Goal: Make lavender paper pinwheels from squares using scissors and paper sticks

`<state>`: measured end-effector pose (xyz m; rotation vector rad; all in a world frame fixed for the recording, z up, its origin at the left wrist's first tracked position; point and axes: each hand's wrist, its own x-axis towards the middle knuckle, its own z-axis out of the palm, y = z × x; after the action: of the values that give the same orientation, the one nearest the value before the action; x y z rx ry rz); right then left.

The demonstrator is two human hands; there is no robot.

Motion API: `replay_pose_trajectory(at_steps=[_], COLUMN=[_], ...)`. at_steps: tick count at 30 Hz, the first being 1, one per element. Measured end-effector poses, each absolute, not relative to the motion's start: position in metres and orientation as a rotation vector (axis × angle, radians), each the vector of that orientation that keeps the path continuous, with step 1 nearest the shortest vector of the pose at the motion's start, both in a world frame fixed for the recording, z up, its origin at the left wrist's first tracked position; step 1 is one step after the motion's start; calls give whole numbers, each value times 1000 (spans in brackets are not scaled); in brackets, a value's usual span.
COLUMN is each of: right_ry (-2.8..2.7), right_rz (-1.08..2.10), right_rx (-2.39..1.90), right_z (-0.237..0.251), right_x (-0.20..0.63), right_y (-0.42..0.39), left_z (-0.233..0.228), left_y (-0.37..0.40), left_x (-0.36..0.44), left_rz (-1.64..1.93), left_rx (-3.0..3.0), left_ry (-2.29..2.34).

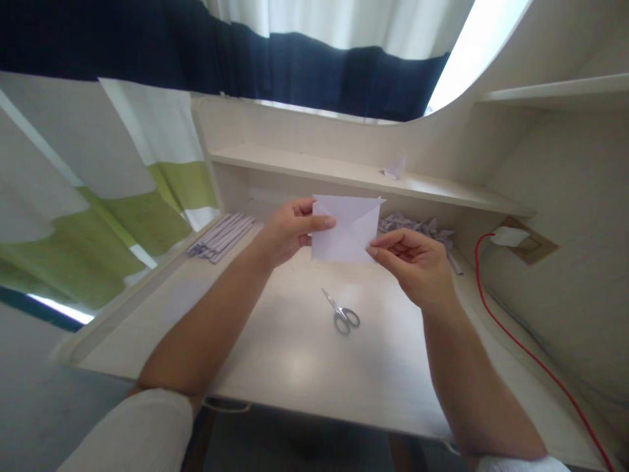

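We hold a white paper (346, 229) up in the air above the desk (289, 354), in front of the middle of its far edge. Its outline is nearly square, with a small point jutting out at the upper right corner and diagonal lines running across its face toward the middle. Our left grip (292, 229) is closed on the paper's left side, the thumb flat across the face toward us and fingers behind. Our right grip (413, 262) is pinched on the lower right corner between thumb and forefinger, the other fingers curled in toward the palm.

Below the paper, scissors (341, 313) lie on the desk about midway between its left and right edges, handles toward the near edge and blades pointing to the far left corner. Near that far left corner we see a bundle of folded strips (223, 236), laid side by side along the left edge. Closer to us on that side, a pale sheet (183, 298) lies flat beside our left forearm. Toward the far right corner a heap of folded pieces (427, 227) sits partly behind our right grip. Above the far edge runs a shelf (295, 161), bearing one small folded shape (394, 168). A red cable (477, 262) trails down by the right edge.
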<state>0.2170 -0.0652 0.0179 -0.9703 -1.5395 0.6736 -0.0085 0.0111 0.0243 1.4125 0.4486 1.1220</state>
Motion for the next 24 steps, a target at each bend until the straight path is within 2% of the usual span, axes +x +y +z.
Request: replay_pose_trajectory(at_steps=[4,24], right_ry=[-1498,-1598], right_rz=[675,716], right_rx=[-990,-982], right_z=[17,15], right_x=[216,212], right_y=[-63,-72], left_z=[17,24], left_y=[9,-3], left_x=[-1,-1], left_rz=[1025,1119], left_rx=[1464,1478], left_ry=[514,712])
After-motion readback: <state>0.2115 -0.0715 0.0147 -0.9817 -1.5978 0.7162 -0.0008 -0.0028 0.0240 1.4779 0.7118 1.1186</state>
